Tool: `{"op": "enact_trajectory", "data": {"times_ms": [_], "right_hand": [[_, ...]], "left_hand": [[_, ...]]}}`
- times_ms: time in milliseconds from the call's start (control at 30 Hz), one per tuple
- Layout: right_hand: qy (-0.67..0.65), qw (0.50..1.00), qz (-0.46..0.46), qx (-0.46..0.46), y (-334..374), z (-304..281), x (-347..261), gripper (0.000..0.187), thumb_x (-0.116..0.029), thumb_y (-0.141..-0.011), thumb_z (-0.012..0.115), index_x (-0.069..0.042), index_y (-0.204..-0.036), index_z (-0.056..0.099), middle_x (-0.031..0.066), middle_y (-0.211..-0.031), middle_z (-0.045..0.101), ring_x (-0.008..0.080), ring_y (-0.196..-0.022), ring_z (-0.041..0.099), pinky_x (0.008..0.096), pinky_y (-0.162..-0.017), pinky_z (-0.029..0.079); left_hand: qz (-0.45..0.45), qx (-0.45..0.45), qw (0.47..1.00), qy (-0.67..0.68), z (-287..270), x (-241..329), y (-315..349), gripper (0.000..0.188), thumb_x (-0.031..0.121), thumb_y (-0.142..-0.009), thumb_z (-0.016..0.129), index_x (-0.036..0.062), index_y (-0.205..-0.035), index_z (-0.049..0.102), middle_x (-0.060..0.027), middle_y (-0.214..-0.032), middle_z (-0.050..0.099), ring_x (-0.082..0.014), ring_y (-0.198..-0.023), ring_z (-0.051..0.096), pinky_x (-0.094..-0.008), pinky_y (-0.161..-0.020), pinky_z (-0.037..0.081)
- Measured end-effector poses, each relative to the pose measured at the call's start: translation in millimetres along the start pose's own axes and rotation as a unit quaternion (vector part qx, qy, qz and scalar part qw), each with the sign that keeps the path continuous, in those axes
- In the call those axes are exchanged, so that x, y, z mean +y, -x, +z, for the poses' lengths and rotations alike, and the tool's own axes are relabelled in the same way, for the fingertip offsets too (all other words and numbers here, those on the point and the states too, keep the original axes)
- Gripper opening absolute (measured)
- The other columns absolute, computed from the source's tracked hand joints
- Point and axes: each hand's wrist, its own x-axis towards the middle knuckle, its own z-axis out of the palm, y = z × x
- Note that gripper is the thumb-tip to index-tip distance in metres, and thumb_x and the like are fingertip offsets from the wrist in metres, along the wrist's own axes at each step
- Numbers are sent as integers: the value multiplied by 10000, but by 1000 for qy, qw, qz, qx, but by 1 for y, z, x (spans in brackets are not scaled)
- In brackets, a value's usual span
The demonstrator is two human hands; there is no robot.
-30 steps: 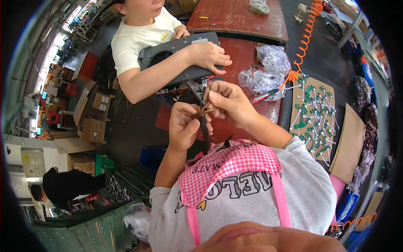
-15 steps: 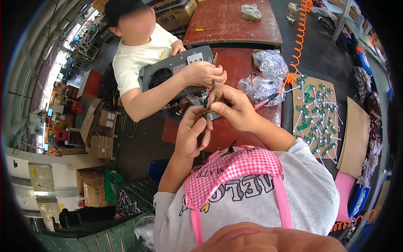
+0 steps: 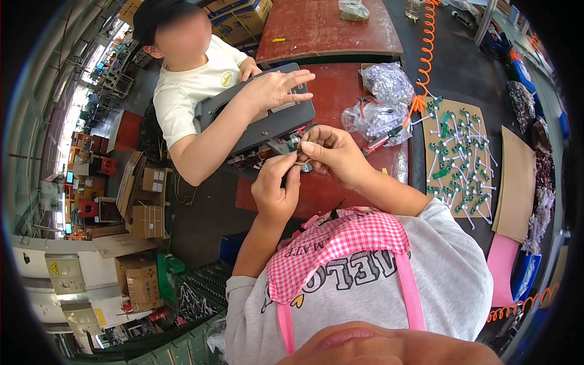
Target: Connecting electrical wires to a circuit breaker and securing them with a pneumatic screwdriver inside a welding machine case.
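My left hand [image 3: 278, 187] and my right hand [image 3: 333, 156] meet over the near part of the red table. Thumb and fingers of both are pinched on a thin yellowish wire [image 3: 302, 162], whose ends are hidden by the fingers. Just beyond them is a dark grey metal housing [image 3: 267, 126], tilted, with circuit boards and wiring showing under its near edge. A co-worker's hand [image 3: 277, 91] is spread above this housing, while the co-worker's other hand rests at its far side.
Clear plastic bags of small parts [image 3: 383, 118] lie on the red table [image 3: 331, 91], with a red-and-black tool [image 3: 386, 139] beside them. To the right, a cardboard sheet [image 3: 432, 170] carries several green boards with white leads. An orange coiled hose [image 3: 427, 48] hangs behind.
The co-worker's near hand has opened and risen, and the housing is tilted more. My hands have drawn slightly lower with the wire; the dark strand standing above them no longer shows.
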Motion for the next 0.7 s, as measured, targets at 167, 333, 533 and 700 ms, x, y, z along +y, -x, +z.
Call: {"op": "enact_trajectory", "data": {"times_ms": [167, 333, 533, 700], "right_hand": [[-40, 998, 37, 10, -6, -2, 5, 164, -187, -926, 683, -54, -904, 591, 25, -846, 635, 49, -619, 506, 186, -514, 372], [-52, 997, 47, 22, -14, -1, 3, 167, -184, -921, 689, -43, -973, 618, 8, -849, 633, 47, -615, 507, 178, -530, 376], [84, 996, -11, -11, -25, 1, -11, 184, -149, -918, 687, -14, -1031, 632, 5, -832, 643, 27, -643, 513, 178, -547, 394], [130, 991, 26, -9, -39, -1, -2, 211, -131, -920, 681, 14, -1067, 640, 1, -814, 633, 26, -635, 511, 186, -539, 400]], "left_hand": [[41, -35, 998, -29, -11, -1, -13, 267, -48, -814, 689, 25, -1066, 640, -131, -933, 672, -281, -818, 670, -338, -717, 540], [10, -51, 998, -21, -16, -5, -18, 196, -12, -858, 669, 6, -1048, 623, -122, -925, 668, -235, -751, 667, -309, -639, 536], [-298, -88, 867, 389, -19, -14, -33, 120, 37, -931, 618, -24, -1021, 566, -96, -883, 634, -119, -692, 650, -222, -532, 523], [-231, -99, 933, 257, -25, -11, -34, 125, -13, -875, 672, 10, -997, 659, -42, -819, 630, -123, -725, 653, -243, -593, 544]]}}
